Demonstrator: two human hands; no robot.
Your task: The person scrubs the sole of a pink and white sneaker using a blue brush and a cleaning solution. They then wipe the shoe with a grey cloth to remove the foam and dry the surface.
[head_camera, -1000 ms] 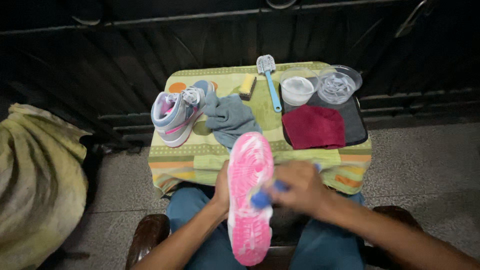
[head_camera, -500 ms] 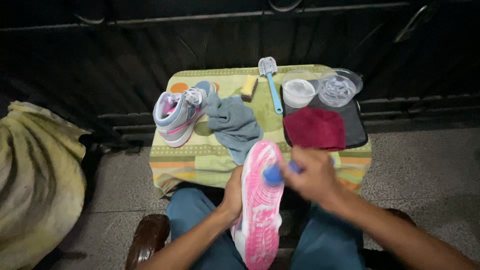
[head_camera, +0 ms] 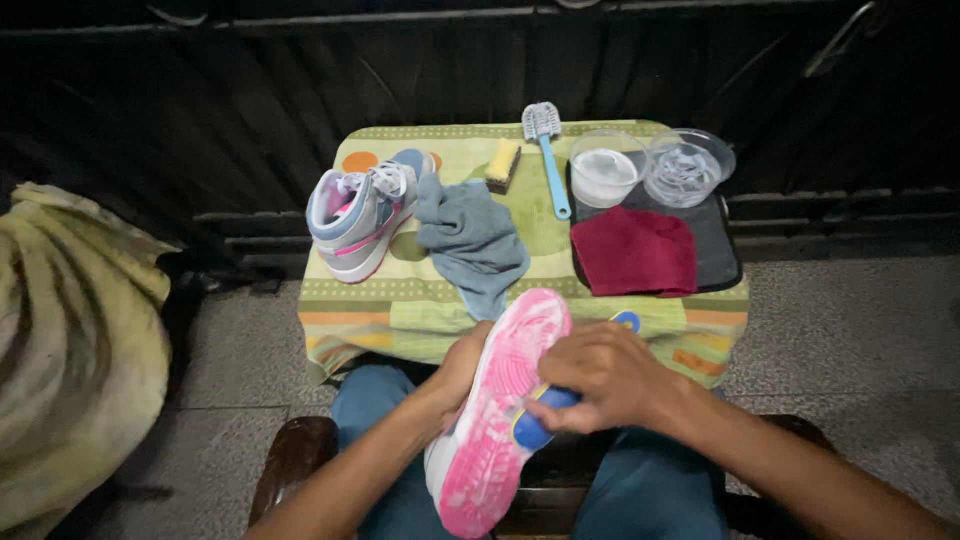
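Largest item in view was the small table (head_camera: 420,305) under a green patterned cloth, set just beyond the person's knees against a dark slatted wall.

On it, from left to right: a second sneaker (head_camera: 360,218) standing upright, a grey rag (head_camera: 478,238), a yellow sponge (head_camera: 503,163), a long light-blue brush (head_camera: 548,155), a dark red cloth (head_camera: 635,250) on a black mat (head_camera: 718,250), and two clear bowls (head_camera: 645,168) at the far right corner.

A yellow-green bundle of fabric (head_camera: 70,350) lay on the floor at far left.

The sneaker being worked (head_camera: 500,410) was held over the lap, pink sole up. Its long axis ran from near-left (one end low by the thighs) to far-right (other end reaching the table's near edge).

Left hand (head_camera: 462,368) was clasped around the sneaker's left side, fingers hidden behind it.

Right hand (head_camera: 605,375) was closed around a small blue brush (head_camera: 535,425), pressed to the sole's right edge near mid-length.

Both hands flanked the sneaker; the right was the one on the sole.
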